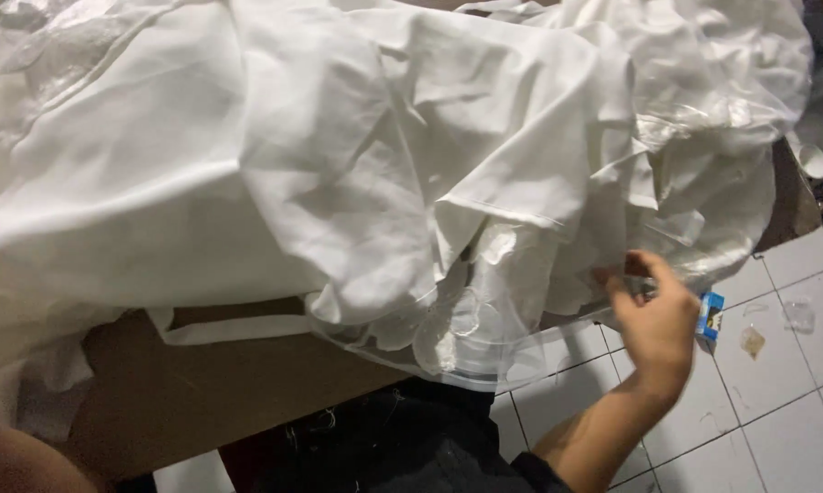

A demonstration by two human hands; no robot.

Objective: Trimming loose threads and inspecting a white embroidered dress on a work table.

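White fabric (pixel 275 155), crumpled, heaped over brown cardboard (pixel 247 383); sheer lace-trimmed edge (pixel 457 329) hangs off toward the tiled floor (pixel 776 402). Step in hand looks like sorting the edge. Right hand (pixel 653 324) raised, wrist bent, fingers curled, pinching a sheer bit at the hem; next move likely needs a gentle pull. Left hand not visible, only a blurred forearm (pixel 19 461) lower left. Small blue box (pixel 710 315) just beside the right hand.
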